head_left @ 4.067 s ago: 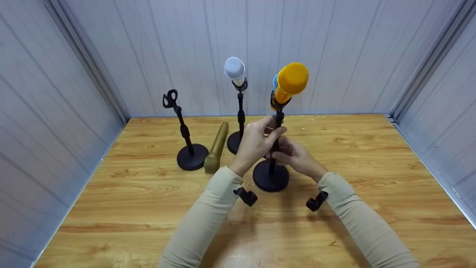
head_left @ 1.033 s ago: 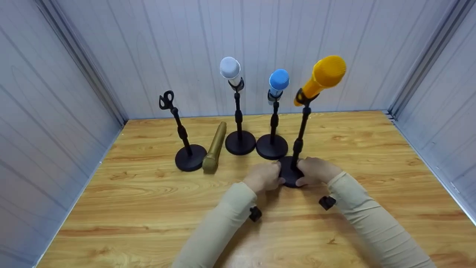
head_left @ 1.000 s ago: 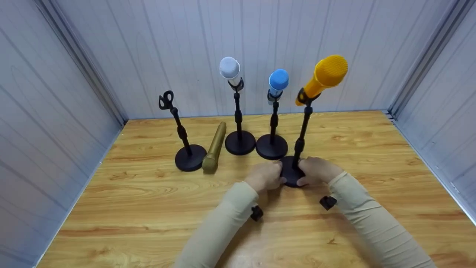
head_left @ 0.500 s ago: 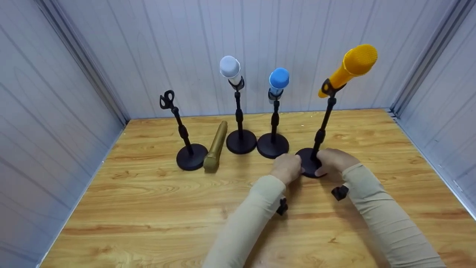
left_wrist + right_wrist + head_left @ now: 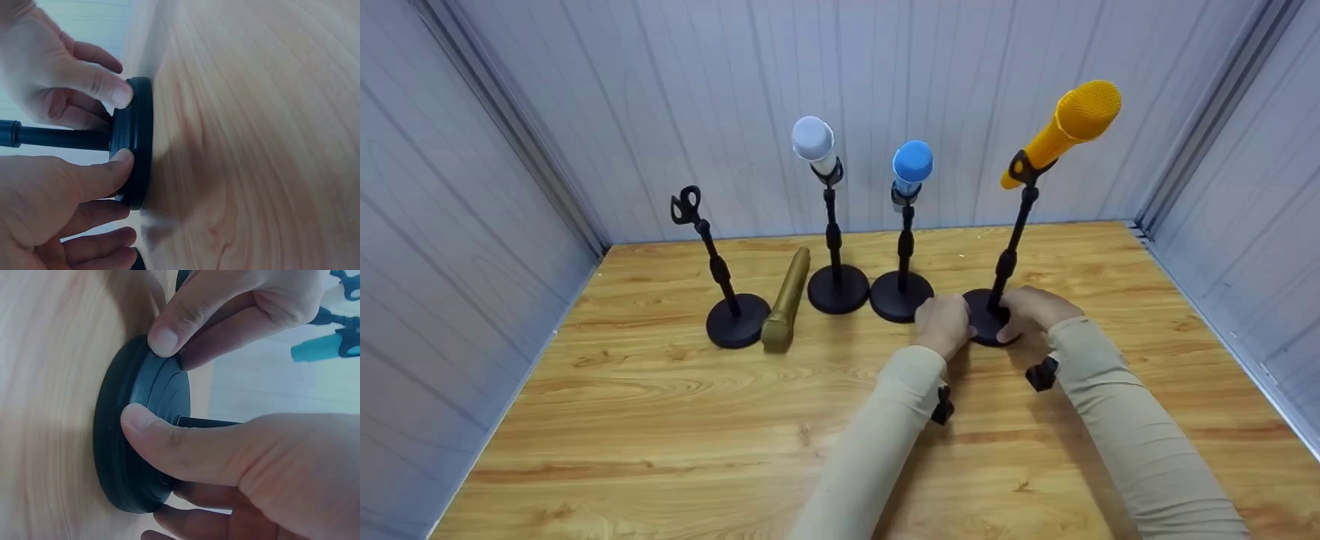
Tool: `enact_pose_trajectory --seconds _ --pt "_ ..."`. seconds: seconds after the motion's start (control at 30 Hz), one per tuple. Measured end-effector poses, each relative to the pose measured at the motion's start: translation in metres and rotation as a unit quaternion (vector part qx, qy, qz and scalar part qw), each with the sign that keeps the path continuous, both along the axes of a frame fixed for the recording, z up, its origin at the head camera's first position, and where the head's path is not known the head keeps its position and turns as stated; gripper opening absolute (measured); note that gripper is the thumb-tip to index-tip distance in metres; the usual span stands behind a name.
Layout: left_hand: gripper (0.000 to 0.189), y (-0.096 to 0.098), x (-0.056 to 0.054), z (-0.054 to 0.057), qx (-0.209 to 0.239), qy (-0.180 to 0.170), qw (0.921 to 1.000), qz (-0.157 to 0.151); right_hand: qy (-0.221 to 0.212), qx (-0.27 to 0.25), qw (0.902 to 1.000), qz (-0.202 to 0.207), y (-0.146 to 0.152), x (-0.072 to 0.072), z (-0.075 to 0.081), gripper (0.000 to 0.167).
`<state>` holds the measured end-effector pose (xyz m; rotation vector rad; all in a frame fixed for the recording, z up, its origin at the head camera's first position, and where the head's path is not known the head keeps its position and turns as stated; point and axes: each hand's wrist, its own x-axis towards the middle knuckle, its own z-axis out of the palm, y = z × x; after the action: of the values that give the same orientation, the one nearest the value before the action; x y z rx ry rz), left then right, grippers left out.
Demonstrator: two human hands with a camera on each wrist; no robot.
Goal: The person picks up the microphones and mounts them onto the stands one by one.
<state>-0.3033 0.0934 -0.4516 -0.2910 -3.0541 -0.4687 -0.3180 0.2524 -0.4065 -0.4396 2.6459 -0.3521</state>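
Hands: both of yours grip the black round base (image 5: 984, 322) of the yellow microphone's stand (image 5: 1014, 244), just to the right of the blue microphone's stand (image 5: 905, 247).
Left hand (image 5: 945, 322): yours holds the base by its edge on the side nearer the blue microphone's stand, thumb on the upper face; whether your knuckles touch that stand, you cannot tell.
Right hand (image 5: 1035, 309): you press its thumb on the upper face and curl the fingers round the edge, on the side farther from the blue microphone's stand.
Yellow microphone (image 5: 1072, 124): sits tilted in its clip, head up and pointing right, away from the blue microphone's stand.
Blue microphone (image 5: 913, 161): clipped atop its own stand, head up.
White microphone (image 5: 814, 139): clipped on a stand immediately left of the blue microphone's stand, the two bases side by side.
Gold microphone (image 5: 786, 300): lies on the surface (image 5: 697, 420), farther left of the blue microphone's stand, head toward you.
Left-end stand (image 5: 735, 321): farthest left of the blue microphone's stand, two-looped clip upward, base close beside the gold head.
Back wall (image 5: 712, 112): pale ribbed panels behind the blue microphone's stand.
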Motion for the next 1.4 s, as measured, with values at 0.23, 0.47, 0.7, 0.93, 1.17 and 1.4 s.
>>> enact_pose_trajectory --seconds 0.23,0.47,0.7,0.93,1.17,1.4 --pt "0.011 0.006 -0.007 -0.005 -0.020 0.036 0.9991 0.002 0.002 -0.012 0.9999 -0.001 0.006 -0.010 0.000 0.057" --pt "0.011 0.010 -0.011 -0.008 -0.018 0.039 0.9991 -0.001 -0.001 -0.002 1.0000 -0.001 0.008 -0.015 0.000 0.057" --pt "0.012 0.012 -0.013 -0.010 -0.014 0.039 0.9991 0.004 -0.013 0.008 0.9997 -0.020 0.005 -0.019 -0.001 0.061" --pt "0.015 0.013 -0.015 -0.008 -0.013 0.039 0.9991 0.005 -0.007 0.023 0.9995 -0.019 0.005 -0.020 0.001 0.061" --pt "0.020 0.008 -0.015 -0.010 0.014 0.035 0.9990 -0.024 0.044 0.036 0.9984 -0.004 0.005 -0.015 0.003 0.048" --pt "0.009 -0.010 -0.012 -0.011 0.052 0.015 0.9953 -0.080 0.096 0.051 0.9939 0.020 -0.001 -0.008 0.003 0.034"
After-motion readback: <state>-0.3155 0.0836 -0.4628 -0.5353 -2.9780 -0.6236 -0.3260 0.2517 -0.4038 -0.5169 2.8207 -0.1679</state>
